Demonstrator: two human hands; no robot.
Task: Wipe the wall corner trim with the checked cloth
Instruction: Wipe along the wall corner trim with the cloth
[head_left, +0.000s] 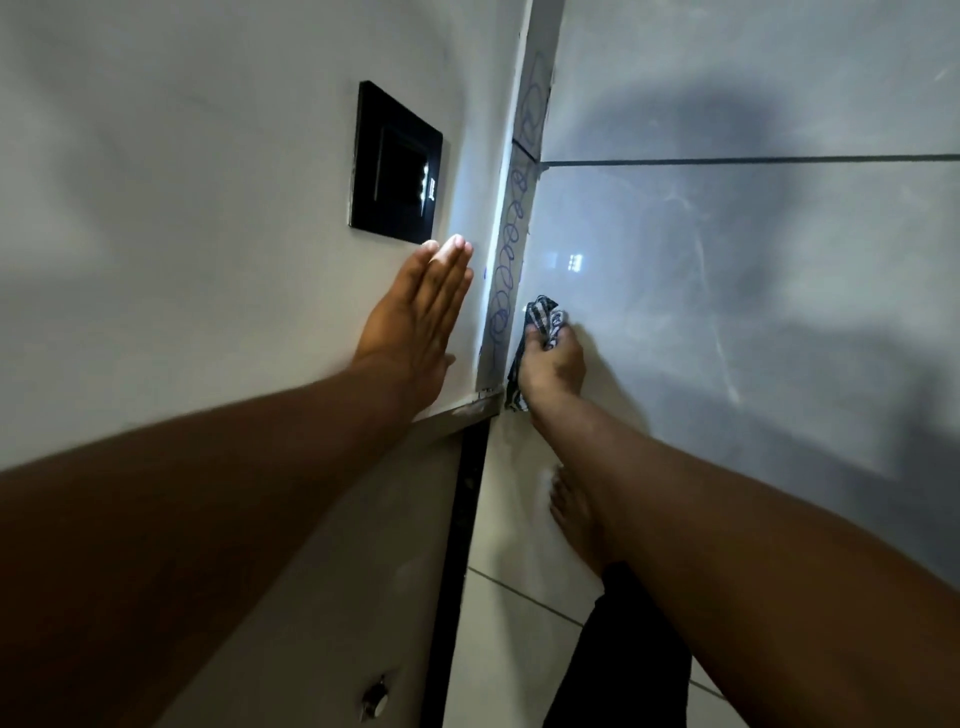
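The wall corner trim (511, 244) runs as a narrow pale strip between the white wall and the glossy tiles, and blue scribbled loops cover it. My right hand (550, 364) is shut on the black-and-white checked cloth (543, 314), bunched against the tiles just right of the trim's lower end. A tail of the cloth hangs below my wrist. My left hand (415, 327) lies flat and open on the white wall left of the trim, fingers together and pointing up.
A black switch panel (397, 163) is set in the white wall above my left hand. A dark grout line (727, 160) crosses the tiles. Below are a dark vertical gap (457, 545), my bare foot (576, 519) on floor tiles, and a round metal knob (375, 699).
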